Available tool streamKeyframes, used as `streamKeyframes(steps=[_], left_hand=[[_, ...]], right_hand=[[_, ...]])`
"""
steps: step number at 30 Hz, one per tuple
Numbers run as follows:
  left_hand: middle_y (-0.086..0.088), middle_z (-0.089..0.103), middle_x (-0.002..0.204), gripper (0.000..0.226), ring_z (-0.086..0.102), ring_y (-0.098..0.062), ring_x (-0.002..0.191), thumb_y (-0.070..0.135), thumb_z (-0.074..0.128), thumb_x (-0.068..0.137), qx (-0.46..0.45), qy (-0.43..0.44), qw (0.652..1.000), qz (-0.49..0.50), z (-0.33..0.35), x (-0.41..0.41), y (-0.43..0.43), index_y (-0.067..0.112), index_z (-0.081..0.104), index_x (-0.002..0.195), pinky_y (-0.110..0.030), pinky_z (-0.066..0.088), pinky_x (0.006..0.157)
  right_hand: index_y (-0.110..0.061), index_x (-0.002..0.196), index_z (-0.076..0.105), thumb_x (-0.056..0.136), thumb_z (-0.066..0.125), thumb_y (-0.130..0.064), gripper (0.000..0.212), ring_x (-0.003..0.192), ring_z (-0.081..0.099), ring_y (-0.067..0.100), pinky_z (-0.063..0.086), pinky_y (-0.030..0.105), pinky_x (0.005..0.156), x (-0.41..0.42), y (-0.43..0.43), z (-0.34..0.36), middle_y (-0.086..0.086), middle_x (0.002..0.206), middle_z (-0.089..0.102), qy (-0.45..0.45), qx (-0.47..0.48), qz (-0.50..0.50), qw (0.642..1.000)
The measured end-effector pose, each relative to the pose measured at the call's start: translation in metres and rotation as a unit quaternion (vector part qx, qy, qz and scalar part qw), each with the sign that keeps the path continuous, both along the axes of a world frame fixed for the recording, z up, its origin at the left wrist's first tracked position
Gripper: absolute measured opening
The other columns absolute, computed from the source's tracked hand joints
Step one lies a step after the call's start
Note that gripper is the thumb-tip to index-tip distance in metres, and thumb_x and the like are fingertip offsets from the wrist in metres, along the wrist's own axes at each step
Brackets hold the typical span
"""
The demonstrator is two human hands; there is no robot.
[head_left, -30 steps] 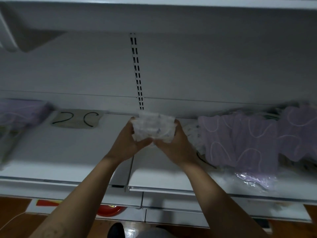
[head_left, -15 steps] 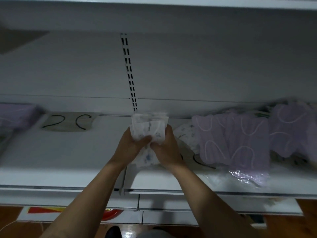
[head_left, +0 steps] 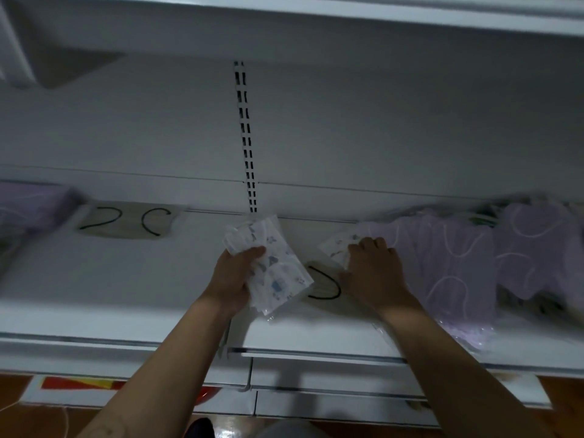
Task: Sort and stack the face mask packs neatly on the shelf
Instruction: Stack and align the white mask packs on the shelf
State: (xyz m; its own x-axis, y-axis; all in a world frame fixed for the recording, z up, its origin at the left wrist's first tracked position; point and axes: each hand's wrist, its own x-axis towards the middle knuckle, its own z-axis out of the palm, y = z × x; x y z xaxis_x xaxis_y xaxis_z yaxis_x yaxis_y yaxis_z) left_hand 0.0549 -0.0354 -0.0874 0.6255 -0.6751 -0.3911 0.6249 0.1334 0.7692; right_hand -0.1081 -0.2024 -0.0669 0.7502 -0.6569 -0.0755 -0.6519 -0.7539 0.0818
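Note:
My left hand (head_left: 232,276) grips a bundle of white patterned mask packs (head_left: 270,263), held tilted above the middle of the white shelf (head_left: 126,295). To its right, my right hand (head_left: 374,270) lies on another white patterned pack (head_left: 336,249) on the shelf, fingers curled over its edge. Just beyond that hand spreads a loose pile of purple mask packs (head_left: 474,260). A stack of purple packs (head_left: 28,207) sits at the far left edge.
A paper label reading "2C" (head_left: 128,221) lies on the shelf at left, and a second label (head_left: 325,286) is partly covered between my hands. A slotted upright (head_left: 246,137) runs up the back wall. Another shelf hangs overhead; lower shelves and wooden floor are below.
Both hands held the white bundle together before. Now the left hand alone keeps it, and the right hand has moved right onto a white pack by the purple pile.

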Motion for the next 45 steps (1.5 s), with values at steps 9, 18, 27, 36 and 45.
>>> streamKeyframes(steps=[9, 18, 27, 36, 45], left_hand=[[-0.022, 0.070, 0.108, 0.032, 0.072, -0.032, 0.085, -0.003, 0.053, 0.091, 0.011, 0.047, 0.998, -0.035, 0.010, -0.006, -0.005, 0.000, 0.059, 0.122, -0.044, 0.061, 0.070], [-0.023, 0.065, 0.118, 0.030, 0.063, -0.035, 0.099, 0.002, 0.045, 0.088, 0.076, 0.106, 0.985, -0.110, 0.026, -0.012, -0.018, 0.006, 0.061, 0.113, -0.044, 0.053, 0.083], [-0.021, 0.066, 0.122, 0.075, 0.069, -0.035, 0.101, 0.066, 0.036, 0.093, -0.088, 0.155, 0.975, -0.133, 0.028, 0.016, -0.012, 0.005, 0.069, 0.119, -0.047, 0.056, 0.087], [-0.023, 0.069, 0.112, 0.035, 0.070, -0.033, 0.094, 0.012, 0.056, 0.091, 0.014, 0.023, 0.993, -0.114, 0.016, 0.018, 0.013, 0.000, 0.064, 0.122, -0.046, 0.055, 0.090], [-0.022, 0.067, 0.116, 0.036, 0.067, -0.035, 0.100, 0.016, 0.063, 0.084, 0.009, 0.004, 0.998, -0.059, 0.018, 0.031, 0.038, 0.002, 0.069, 0.117, -0.054, 0.049, 0.099]], right_hand=[[-0.001, 0.057, 0.065, 0.069, 0.021, -0.022, 0.050, 0.069, 0.061, 0.032, 0.038, 0.034, 0.062, 0.006, -0.011, 0.009, 0.014, 0.071, 0.063, -0.154, -0.093, 0.033, 0.983], [-0.005, 0.076, 0.074, 0.081, 0.040, -0.028, 0.041, 0.104, 0.056, 0.037, 0.033, 0.038, 0.082, 0.007, -0.011, 0.063, 0.006, 0.114, 0.069, -0.425, -0.118, -0.086, 0.893], [-0.026, 0.109, 0.062, 0.086, 0.063, -0.031, 0.023, 0.120, 0.047, 0.031, 0.034, 0.035, 0.100, 0.020, 0.050, -0.003, 0.006, 0.131, 0.055, -0.336, -0.007, 0.252, 0.907], [-0.036, 0.132, 0.053, 0.072, 0.052, -0.007, 0.067, 0.145, 0.019, 0.014, 0.027, 0.025, 0.114, 0.008, 0.064, -0.012, -0.009, 0.155, 0.025, -0.341, 0.218, 0.192, 0.894], [-0.023, 0.135, 0.052, 0.085, 0.036, -0.062, 0.065, 0.135, 0.037, 0.034, 0.031, 0.042, 0.109, 0.029, 0.031, -0.034, 0.016, 0.140, 0.047, -0.126, 0.102, 0.025, 0.987]])
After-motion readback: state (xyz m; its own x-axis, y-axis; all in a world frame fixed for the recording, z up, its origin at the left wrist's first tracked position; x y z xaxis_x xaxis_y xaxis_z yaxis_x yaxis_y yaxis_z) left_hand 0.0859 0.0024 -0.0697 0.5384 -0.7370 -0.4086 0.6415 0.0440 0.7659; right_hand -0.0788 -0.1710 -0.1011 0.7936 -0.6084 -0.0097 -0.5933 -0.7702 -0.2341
